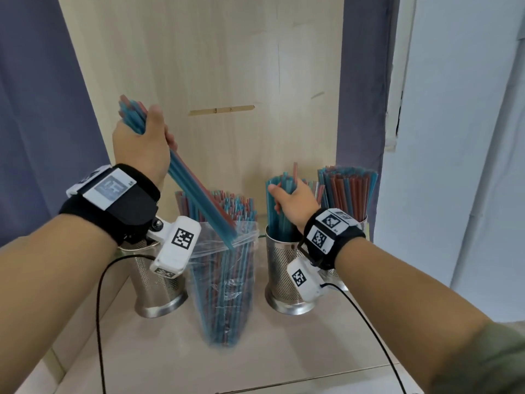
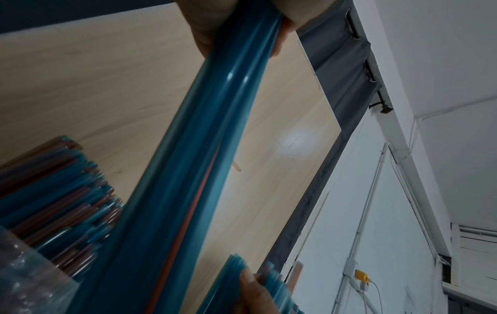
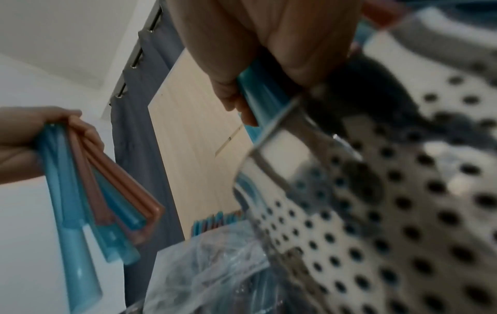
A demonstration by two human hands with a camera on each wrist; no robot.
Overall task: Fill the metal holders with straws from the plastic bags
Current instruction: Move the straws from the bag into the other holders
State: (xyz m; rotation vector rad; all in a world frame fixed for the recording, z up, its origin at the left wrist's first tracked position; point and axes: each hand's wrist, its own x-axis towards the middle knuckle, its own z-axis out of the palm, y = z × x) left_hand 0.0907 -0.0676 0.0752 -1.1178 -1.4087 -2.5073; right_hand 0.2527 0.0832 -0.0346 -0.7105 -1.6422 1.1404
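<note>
My left hand point(image 1: 142, 143) is clamped round the upper part of a bundle of straws point(image 1: 199, 200), lifted and tilted, its lower ends just at the mouth of the plastic bag point(image 1: 224, 282) standing mid-counter. My right hand point(image 1: 295, 207) is curled round a second bunch point(image 1: 279, 206) standing in the middle metal holder point(image 1: 287, 277). A third holder point(image 1: 159, 285) sits toward the counter's left edge; a fourth point(image 1: 362, 220), packed full, stands behind near the right edge.

I judge these straws light, smooth and slippery, and easy to kink or crush; a loose bundle fans out, as the right wrist view shows. I'd hold near the middle, firmly but not squeezing. The bag is thin and floppy, liable to tip.

I read no brand; only square coded markers on my wrist bands point(image 1: 331, 231).
</note>
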